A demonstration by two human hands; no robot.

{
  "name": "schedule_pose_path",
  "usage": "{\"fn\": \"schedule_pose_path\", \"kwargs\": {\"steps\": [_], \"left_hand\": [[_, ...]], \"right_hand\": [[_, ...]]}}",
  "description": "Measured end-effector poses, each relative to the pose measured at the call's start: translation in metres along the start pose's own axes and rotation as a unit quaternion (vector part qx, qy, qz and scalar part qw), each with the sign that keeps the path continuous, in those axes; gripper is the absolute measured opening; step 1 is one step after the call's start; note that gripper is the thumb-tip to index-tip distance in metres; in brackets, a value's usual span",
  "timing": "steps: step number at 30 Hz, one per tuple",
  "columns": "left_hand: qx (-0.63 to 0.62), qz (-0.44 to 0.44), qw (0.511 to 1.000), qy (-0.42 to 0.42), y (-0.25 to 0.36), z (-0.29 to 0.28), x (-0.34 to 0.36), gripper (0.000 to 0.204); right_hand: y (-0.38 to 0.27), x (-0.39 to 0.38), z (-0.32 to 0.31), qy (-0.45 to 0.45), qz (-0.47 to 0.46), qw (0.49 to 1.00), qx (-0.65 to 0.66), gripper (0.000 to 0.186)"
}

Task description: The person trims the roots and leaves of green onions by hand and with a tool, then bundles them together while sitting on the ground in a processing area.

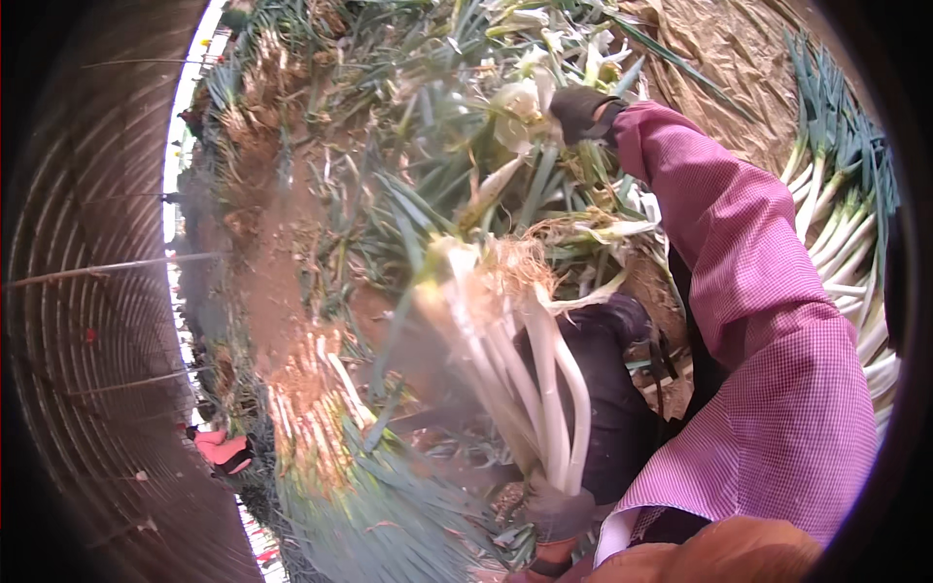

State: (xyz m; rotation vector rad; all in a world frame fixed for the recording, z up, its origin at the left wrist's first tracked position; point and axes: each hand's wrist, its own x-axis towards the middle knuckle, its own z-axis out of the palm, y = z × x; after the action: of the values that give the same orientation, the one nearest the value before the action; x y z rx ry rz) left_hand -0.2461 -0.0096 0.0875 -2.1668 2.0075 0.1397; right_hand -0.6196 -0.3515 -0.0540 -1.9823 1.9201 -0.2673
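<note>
At the lower middle, my left hand [556,510], in a greyish glove, is closed around a bunch of long green onions [549,389]. Their thick white shanks point up and away, with the tan, hairy roots at the top. My right arm, in a pink checked sleeve, reaches far ahead. At its end my right hand [583,115], in a dark glove, looks curled with its back to me. Pale, loose onion leaves [517,115] lie right beside its fingers; what it grips is hidden.
Soil-covered green onions [316,408] lie in a pile at lower left. Cleaned green onions [841,223] lie in a row at right, near a brown crumpled sheet [719,58]. Leaf scraps [428,126] litter the ground. A ribbed curved wall [97,291] stands left; a pink-and-black item [224,449] lies near it.
</note>
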Motion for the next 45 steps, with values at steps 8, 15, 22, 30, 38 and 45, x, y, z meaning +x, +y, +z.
{"fn": "schedule_pose_path", "kwargs": {"steps": [8, 15, 22, 30, 38, 45], "left_hand": [[-0.085, 0.064, 0.994, -0.028, -0.039, 0.035, -0.005, 0.052], [-0.095, 0.063, 0.993, -0.022, -0.034, 0.035, 0.001, 0.052], [-0.094, 0.06, 0.993, -0.024, -0.023, 0.022, -0.002, 0.052], [-0.097, 0.026, 0.995, -0.007, -0.021, 0.005, 0.004, 0.053], [-0.085, 0.016, 0.996, 0.019, -0.015, 0.009, -0.003, 0.053], [-0.074, 0.05, 0.994, 0.065, -0.018, 0.03, -0.011, 0.052]], "right_hand": [[-0.092, -0.051, -0.045, -0.231, -0.364, 0.842, 0.325, 0.069], [-0.142, -0.089, 0.048, -0.115, -0.308, 0.871, 0.366, 0.036], [0.022, -0.005, -0.008, 0.218, 0.16, 0.959, 0.083, 0.024], [-0.103, -0.026, 0.04, -0.11, -0.52, 0.769, 0.354, 0.05], [-0.143, -0.045, 0.077, 0.035, -0.326, 0.868, 0.374, 0.054], [-0.081, 0.013, 0.052, 0.204, -0.227, 0.935, 0.181, 0.045]]}}
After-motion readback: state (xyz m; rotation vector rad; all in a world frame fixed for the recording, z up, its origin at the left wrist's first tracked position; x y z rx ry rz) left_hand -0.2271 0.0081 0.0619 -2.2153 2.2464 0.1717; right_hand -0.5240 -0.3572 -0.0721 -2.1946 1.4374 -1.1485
